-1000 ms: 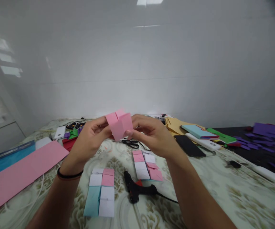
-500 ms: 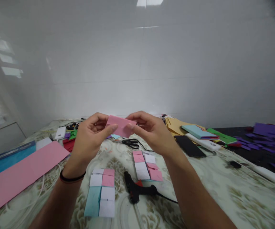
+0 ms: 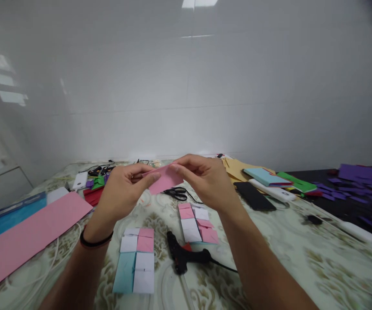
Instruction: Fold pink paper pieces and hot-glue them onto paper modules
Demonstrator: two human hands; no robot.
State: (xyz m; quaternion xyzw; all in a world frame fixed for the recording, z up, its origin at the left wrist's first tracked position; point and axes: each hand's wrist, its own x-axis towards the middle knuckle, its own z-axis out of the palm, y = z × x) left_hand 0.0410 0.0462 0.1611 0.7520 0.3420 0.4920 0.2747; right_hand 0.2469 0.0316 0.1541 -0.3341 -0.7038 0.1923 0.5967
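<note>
A small piece of pink paper (image 3: 163, 180) is held up above the table between both hands. My left hand (image 3: 124, 187) pinches its left end between thumb and fingers. At the upper right edge, my right hand (image 3: 202, 174) grips the same paper, thumb in front and fingers behind. Below lie two folded paper panels: one of white, pink and teal squares (image 3: 134, 260), the other of pink and white squares (image 3: 194, 224). A black hot glue gun (image 3: 186, 256) rests between them, its nozzle pointing away. Black-handled scissors (image 3: 177, 193) lie partly behind the pink paper.
To the left is a long pink sheet (image 3: 40, 237) over a blue packet (image 3: 14, 221). On the right are a black phone (image 3: 254, 196), a white power strip (image 3: 271, 190), a light blue paper stack (image 3: 266, 176) and purple paper pieces (image 3: 363, 189). Cords cross the patterned tablecloth (image 3: 286, 262).
The pink paper has tilted, its left side lower and its top edge turned toward me. My left hand has dropped slightly; the right thumb now sits at the paper's upper edge.
</note>
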